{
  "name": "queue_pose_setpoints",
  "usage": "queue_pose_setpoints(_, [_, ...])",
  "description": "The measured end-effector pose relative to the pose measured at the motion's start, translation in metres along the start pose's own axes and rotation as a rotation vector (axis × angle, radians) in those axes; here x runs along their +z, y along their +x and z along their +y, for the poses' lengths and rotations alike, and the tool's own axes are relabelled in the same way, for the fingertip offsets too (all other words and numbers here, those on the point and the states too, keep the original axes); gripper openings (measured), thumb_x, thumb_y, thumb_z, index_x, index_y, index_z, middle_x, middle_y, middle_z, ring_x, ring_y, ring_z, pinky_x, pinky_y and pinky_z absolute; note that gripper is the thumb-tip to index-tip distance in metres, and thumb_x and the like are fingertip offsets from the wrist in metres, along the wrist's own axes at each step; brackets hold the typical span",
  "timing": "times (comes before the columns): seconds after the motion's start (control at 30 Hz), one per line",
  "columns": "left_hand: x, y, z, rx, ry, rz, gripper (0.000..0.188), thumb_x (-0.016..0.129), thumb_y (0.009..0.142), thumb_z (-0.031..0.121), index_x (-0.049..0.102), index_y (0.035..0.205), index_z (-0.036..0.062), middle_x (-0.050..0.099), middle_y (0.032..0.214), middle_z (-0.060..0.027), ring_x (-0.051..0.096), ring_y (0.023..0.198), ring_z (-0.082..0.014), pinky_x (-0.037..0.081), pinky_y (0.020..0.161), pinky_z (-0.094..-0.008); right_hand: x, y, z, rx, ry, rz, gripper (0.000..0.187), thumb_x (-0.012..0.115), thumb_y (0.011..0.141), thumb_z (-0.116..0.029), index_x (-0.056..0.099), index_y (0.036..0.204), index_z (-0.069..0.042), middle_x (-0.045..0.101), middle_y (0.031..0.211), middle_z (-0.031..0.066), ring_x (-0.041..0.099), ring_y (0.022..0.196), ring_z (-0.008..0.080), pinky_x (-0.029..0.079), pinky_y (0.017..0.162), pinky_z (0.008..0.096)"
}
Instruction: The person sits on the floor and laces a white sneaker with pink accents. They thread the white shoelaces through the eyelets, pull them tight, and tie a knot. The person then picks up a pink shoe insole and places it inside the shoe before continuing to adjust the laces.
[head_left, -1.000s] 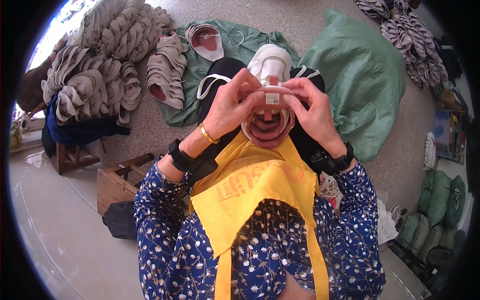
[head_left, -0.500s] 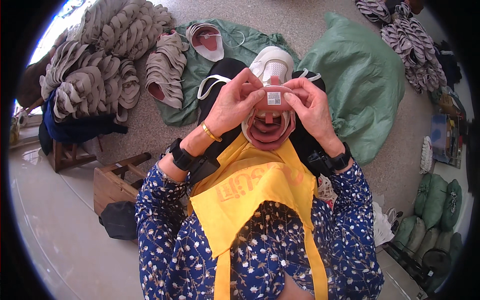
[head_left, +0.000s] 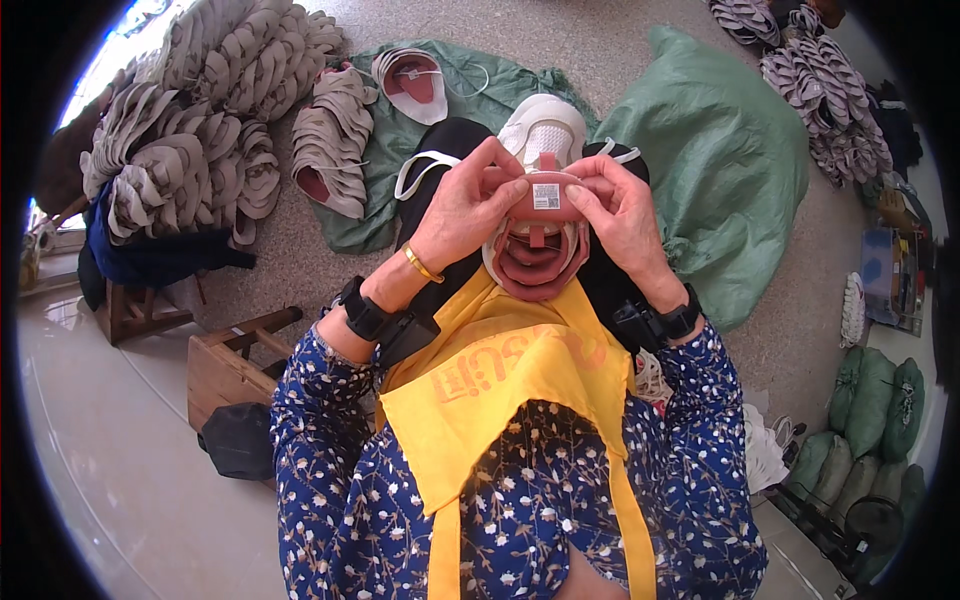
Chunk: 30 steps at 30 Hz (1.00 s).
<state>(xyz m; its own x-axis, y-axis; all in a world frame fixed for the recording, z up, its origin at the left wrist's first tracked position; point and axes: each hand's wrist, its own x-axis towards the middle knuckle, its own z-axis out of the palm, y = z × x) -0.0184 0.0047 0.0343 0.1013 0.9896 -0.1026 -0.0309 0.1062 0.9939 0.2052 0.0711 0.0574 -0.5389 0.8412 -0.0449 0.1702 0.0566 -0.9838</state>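
Note:
A white shoe upper (head_left: 541, 122) with a dusty-pink lining rests between my knees, its toe pointing away from me. Its padded pink tongue (head_left: 522, 209) is folded back toward me and shows a white printed label. My left hand (head_left: 474, 200) pinches the tongue's left edge between thumb and fingers. On the opposite edge my right hand (head_left: 614, 205) pinches it the same way. The pink collar opening (head_left: 535, 272) gapes just below the tongue. White lace ends (head_left: 424, 170) hang loose over my dark trousers on both sides.
Stacks of grey shoe uppers (head_left: 190, 130) stand at the left, with more (head_left: 825, 105) at the far right. One loose upper (head_left: 415, 85) lies on a green sheet (head_left: 360, 225). A bulging green sack (head_left: 710, 170) is right of my knees. Beside my left elbow stands a wooden stool (head_left: 225, 375).

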Motion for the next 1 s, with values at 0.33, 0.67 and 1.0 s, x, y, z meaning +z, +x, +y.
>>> queue_pose_setpoints(0.33, [0.0008,0.0004,-0.0005,0.005,0.001,0.011,0.016,0.061,0.108,0.015,0.051,0.112,0.0038,0.068,0.096,-0.0040,0.065,0.088,-0.0065,0.051,0.072,-0.0222,0.0009,0.0005,0.0028,-0.004,0.024,0.001,0.014,0.063,0.100,-0.005,0.063,0.112,0.002,0.077,0.092,0.0071,0.070,0.086,0.0072,0.056,0.076,0.0237])
queue_pose_setpoints(0.67, [0.0014,0.0009,0.0000,0.004,0.010,0.020,0.017,0.062,0.107,0.016,0.051,0.112,0.0038,0.066,0.094,-0.0023,0.063,0.085,-0.0054,0.051,0.072,-0.0221,0.0016,0.0013,0.0078,-0.031,0.036,0.015,0.013,0.064,0.100,-0.006,0.064,0.110,0.002,0.077,0.090,0.0068,0.070,0.084,0.0064,0.055,0.072,0.0228])
queue_pose_setpoints(1.0, [0.0012,0.0015,-0.0019,-0.001,0.002,0.021,0.018,0.063,0.107,0.016,0.051,0.112,0.0036,0.068,0.096,-0.0036,0.063,0.087,-0.0057,0.051,0.074,-0.0219,0.0014,0.0005,0.0063,-0.032,0.017,0.014,0.013,0.063,0.099,-0.005,0.064,0.110,0.002,0.077,0.092,0.0080,0.071,0.086,0.0079,0.056,0.076,0.0246])
